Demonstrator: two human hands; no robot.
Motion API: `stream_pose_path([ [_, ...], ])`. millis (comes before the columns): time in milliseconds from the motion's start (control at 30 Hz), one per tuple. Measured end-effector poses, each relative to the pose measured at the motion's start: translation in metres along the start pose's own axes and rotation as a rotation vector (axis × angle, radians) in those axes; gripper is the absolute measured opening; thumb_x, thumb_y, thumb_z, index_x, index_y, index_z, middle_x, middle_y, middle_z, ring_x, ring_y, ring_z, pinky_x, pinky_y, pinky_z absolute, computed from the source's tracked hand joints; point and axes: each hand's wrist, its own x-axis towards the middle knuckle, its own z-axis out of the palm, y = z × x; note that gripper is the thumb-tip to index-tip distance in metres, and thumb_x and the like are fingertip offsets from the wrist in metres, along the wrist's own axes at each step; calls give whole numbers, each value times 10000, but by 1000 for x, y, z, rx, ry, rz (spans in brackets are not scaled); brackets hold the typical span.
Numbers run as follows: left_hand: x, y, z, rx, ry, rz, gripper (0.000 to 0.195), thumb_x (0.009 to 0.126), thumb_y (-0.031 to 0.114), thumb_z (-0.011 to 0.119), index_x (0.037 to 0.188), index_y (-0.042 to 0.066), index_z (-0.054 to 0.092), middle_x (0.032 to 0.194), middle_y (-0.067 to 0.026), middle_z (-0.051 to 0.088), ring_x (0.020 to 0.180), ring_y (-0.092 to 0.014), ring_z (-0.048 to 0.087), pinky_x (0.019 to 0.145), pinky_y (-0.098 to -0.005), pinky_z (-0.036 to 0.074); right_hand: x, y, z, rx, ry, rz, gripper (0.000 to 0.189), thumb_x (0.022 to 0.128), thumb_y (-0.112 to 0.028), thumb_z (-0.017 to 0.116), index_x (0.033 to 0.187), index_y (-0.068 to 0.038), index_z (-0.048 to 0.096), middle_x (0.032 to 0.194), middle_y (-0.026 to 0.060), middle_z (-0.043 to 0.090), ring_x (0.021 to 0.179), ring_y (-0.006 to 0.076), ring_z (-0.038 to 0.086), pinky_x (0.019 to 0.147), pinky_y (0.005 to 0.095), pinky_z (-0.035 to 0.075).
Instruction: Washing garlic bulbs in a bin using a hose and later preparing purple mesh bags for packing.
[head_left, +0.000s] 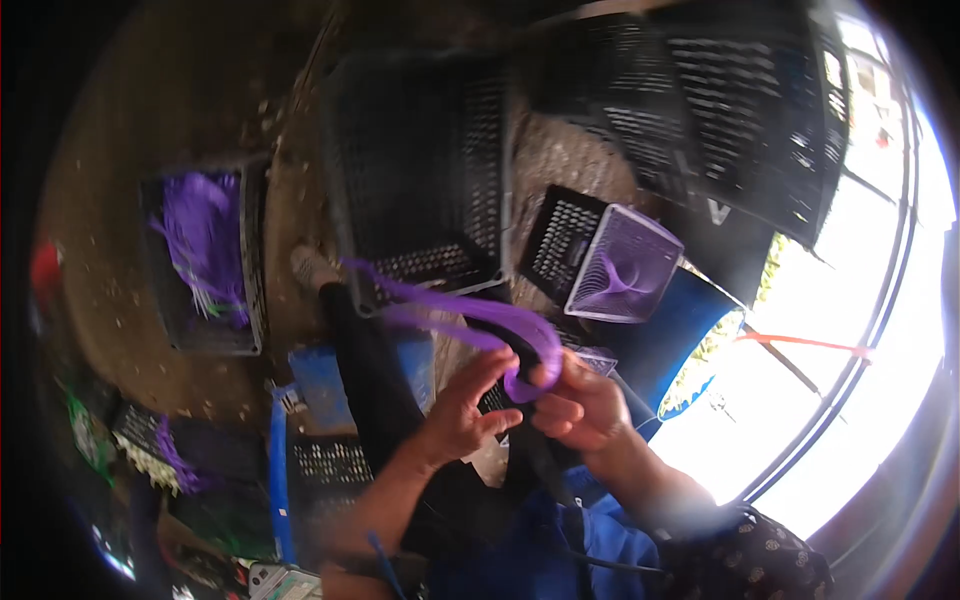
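Observation:
A long purple strip, seemingly mesh netting (480, 307), curls into a loop before me, its two tails trailing to the left. My right hand (585, 401) grips the loop's right side between thumb and fingers. At the loop's inner left edge is my left hand (472, 409), thumb and fingers apart; the fingertips lie against or very near the strip, and which is unclear. Just beyond my hands, a white-rimmed crate (568, 292) has purple netting (626, 266) spread over it. On the left, a dark crate (251, 300) holds a heap of purple netting (202, 232).
A large black perforated crate (504, 187) stands ahead, with more black crates (720, 97) at the upper right. A blue sack (675, 330) with pale green contents lies right. Blue plastic containers (315, 379) are near my leg (367, 352). More crates (330, 457) sit at the lower left.

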Motion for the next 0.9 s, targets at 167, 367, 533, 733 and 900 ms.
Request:
stream_pose_path([
  [167, -35, 80, 57, -143, 73, -327, 219, 758, 94, 569, 956, 2, 541, 825, -75, 594, 769, -159, 562, 698, -252, 432, -40, -31, 29, -142, -46, -114, 146, 842, -154, 445, 904, -29, 489, 830, 113, 577, 534, 153, 518, 515, 309, 466],
  [367, -99, 172, 70, 146, 205, -456, 234, 708, 48, 599, 929, -17, 559, 786, -33, 586, 709, -73, 531, 642, -214, 432, -28, -35, 22, -424, 56, -64, 93, 815, -57, 443, 818, -3, 519, 722, 127, 580, 462, 192, 531, 450, 351, 481],
  [533, -125, 218, 88, 452, 50, -303, 212, 661, 48, 643, 864, 3, 602, 756, -25, 595, 664, -66, 530, 614, -204, 434, 0, -33, 18, -697, 334, -108, 59, 774, -63, 521, 789, -13, 549, 608, 108, 551, 441, 211, 553, 418, 352, 494],
  [733, -106, 223, 109, 140, 425, -350, 89, 692, 41, 576, 764, -9, 586, 651, -24, 583, 557, -51, 494, 536, -178, 394, -20, -61, 34, -1412, 169, -92, 223, 809, -206, 494, 857, -3, 573, 603, 128, 567, 466, 225, 580, 428, 336, 495],
  [900, -53, 203, 89, -586, 626, -103, 77, 804, 43, 499, 853, -16, 497, 759, -97, 535, 690, -198, 545, 628, -335, 475, -97, -49, 46, -1692, -273, -628, 401, 744, -366, 553, 830, 25, 568, 721, 152, 595, 714, 274, 583, 644, 381, 442],
])
